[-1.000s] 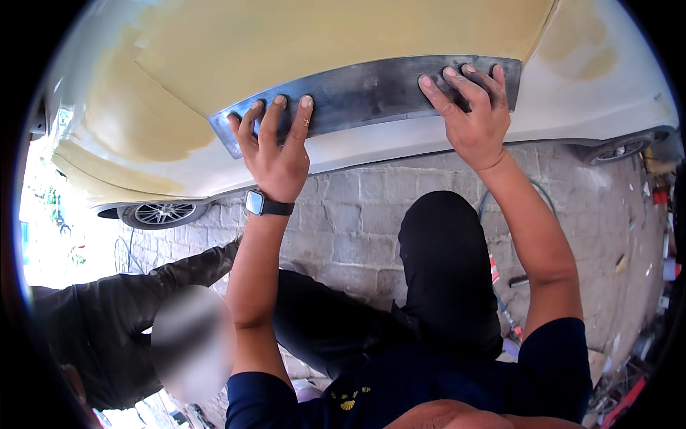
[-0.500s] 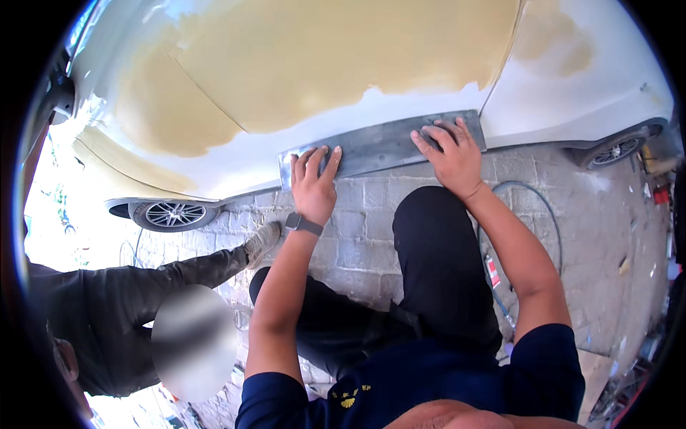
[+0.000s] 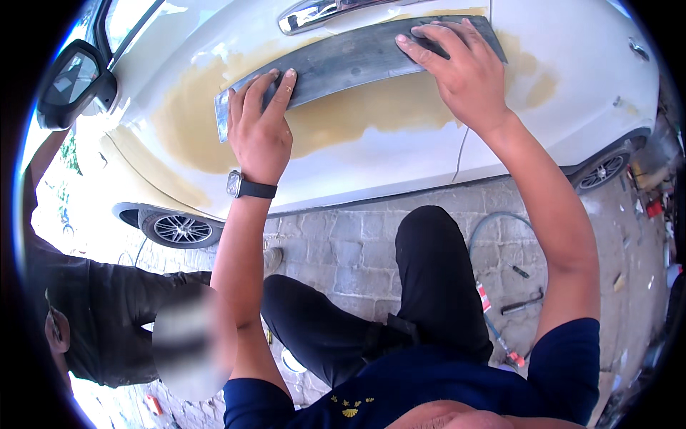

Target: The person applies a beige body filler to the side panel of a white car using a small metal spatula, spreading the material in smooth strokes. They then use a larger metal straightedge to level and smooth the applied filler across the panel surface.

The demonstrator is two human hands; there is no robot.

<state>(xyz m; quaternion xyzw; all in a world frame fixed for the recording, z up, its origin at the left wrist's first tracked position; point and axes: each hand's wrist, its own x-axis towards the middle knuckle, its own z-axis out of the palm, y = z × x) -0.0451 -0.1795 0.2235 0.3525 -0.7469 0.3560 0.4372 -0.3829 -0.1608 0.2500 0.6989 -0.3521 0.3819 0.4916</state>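
A long, dark grey sanding board [image 3: 346, 71] lies against the side of a white car [image 3: 357, 161], just below a chrome door handle [image 3: 323, 14]. Tan filler patches [image 3: 336, 121] show on the panel under and around it. My left hand [image 3: 261, 136] grips the board's left end, fingers bent over a dark knob. At the right end my right hand [image 3: 471, 82] curls round another dark knob, its fingertips near the upper edge. The board tilts up to the right and bows slightly. What my palms cover is hidden.
To the left crouches another person in dark clothes [image 3: 93, 300], close to my left forearm. A side mirror [image 3: 75, 79] juts out at upper left. On the paving [image 3: 350, 264] lie a hose [image 3: 493, 218], a dark-handled tool [image 3: 522, 306] and an air-line fitting [image 3: 514, 357] near my right knee.
Both hands have pushed the board up the car's side, from the lower white edge to just under the door handle. My arms reach farther out, and the left hand has shifted left.
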